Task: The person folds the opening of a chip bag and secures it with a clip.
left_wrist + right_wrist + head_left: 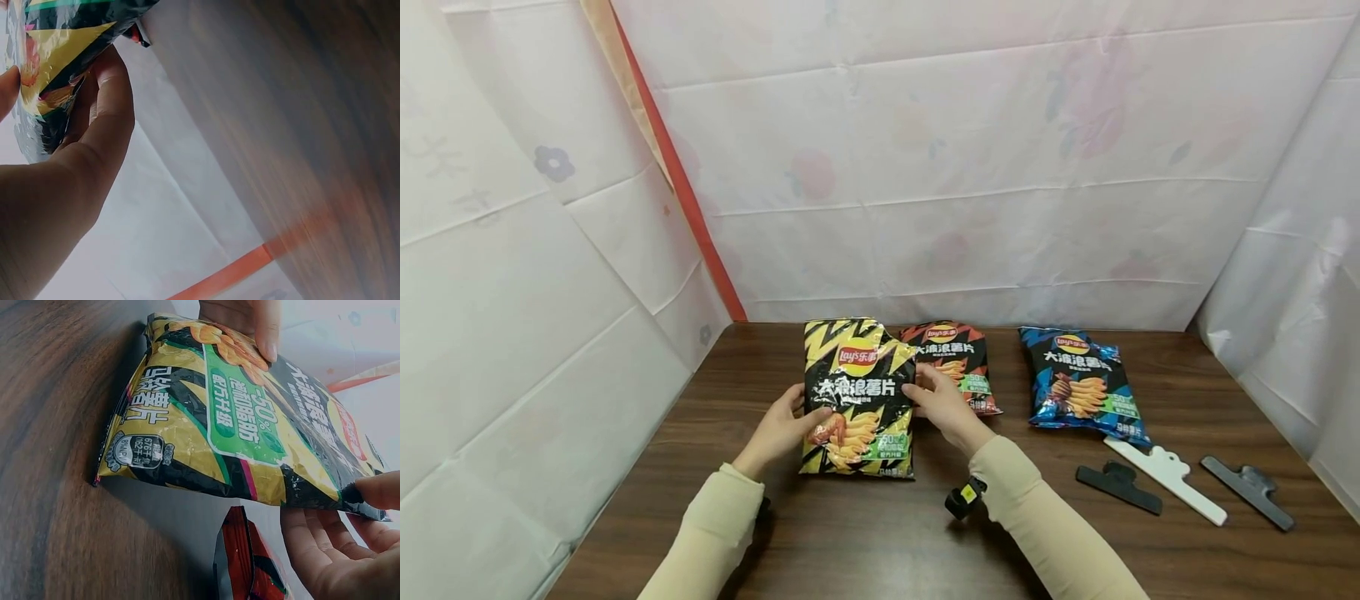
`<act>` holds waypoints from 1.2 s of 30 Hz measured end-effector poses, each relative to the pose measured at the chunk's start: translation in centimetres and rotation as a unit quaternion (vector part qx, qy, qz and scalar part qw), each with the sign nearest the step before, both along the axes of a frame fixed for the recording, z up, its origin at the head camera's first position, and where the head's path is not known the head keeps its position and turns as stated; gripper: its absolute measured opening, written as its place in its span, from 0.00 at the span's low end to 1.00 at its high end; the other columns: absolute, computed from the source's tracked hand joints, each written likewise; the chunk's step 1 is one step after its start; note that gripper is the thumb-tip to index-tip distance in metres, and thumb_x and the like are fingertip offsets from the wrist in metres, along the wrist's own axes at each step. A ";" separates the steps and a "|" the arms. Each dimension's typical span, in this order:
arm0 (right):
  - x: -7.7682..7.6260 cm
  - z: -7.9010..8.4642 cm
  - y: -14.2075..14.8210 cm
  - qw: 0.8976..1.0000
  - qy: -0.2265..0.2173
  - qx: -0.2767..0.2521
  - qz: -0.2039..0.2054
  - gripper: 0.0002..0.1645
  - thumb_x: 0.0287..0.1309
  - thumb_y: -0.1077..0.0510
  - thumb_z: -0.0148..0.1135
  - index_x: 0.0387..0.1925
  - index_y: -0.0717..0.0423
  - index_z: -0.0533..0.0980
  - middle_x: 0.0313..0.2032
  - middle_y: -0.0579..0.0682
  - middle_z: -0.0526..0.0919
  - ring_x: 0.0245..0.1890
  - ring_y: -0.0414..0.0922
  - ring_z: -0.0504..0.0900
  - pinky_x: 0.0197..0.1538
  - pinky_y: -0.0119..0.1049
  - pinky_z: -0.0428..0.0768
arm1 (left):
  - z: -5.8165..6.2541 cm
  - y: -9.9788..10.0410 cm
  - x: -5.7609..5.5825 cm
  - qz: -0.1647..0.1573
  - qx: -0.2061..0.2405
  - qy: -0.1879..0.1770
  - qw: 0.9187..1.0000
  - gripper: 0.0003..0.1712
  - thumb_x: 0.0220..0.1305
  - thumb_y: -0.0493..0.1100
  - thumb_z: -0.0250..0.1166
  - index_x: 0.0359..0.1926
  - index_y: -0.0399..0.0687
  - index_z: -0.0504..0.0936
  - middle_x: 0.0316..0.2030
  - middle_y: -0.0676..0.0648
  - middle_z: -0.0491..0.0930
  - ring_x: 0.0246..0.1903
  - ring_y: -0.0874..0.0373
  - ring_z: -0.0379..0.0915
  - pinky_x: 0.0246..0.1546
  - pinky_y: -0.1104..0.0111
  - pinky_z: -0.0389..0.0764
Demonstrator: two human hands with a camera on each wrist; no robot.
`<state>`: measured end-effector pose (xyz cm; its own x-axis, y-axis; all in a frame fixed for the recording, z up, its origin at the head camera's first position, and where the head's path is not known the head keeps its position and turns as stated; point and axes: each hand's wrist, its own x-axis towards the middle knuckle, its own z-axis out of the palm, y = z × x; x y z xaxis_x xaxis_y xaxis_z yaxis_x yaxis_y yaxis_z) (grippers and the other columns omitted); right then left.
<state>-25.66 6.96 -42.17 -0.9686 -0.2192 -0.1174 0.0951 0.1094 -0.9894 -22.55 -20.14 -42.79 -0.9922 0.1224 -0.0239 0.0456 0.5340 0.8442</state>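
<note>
A yellow and black chip bag (857,400) is held up by both hands over the middle of the table, its printed front towards me. My left hand (782,429) grips its left edge, thumb on the front and fingers behind. On the other side my right hand (947,404) pinches the right edge between thumb and fingers. The bag's top right corner looks cut or torn away. In the right wrist view the bag (250,425) stands tilted, its bottom edge close to or on the wood. Behind my right hand lies a red and black chip bag (951,350), partly hidden.
A blue chip bag (1078,383) lies at the right of the wooden table (865,542). Near it are a black clip (1120,485), a white clip (1172,479) and a dark grey clip (1247,492). White patterned sheeting (962,167) hangs behind the table.
</note>
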 end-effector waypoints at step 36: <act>1.3 -0.4 4.2 0.999 0.017 -0.020 -0.028 0.16 0.71 0.59 0.53 0.55 0.63 0.74 0.51 0.59 0.83 0.44 0.42 0.84 0.49 0.44 0.83 | -0.4 3.5 0.8 -0.032 0.080 -0.022 0.996 0.35 0.65 0.47 0.67 0.68 0.41 0.66 0.63 0.34 0.73 0.63 0.39 0.70 0.56 0.52 0.78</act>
<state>-24.40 11.18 -42.56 -0.9827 -0.1688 -0.0756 0.0654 0.0653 -0.9957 -21.78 -16.62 -43.23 -0.9808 0.1906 -0.0414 0.0368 0.3894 0.9203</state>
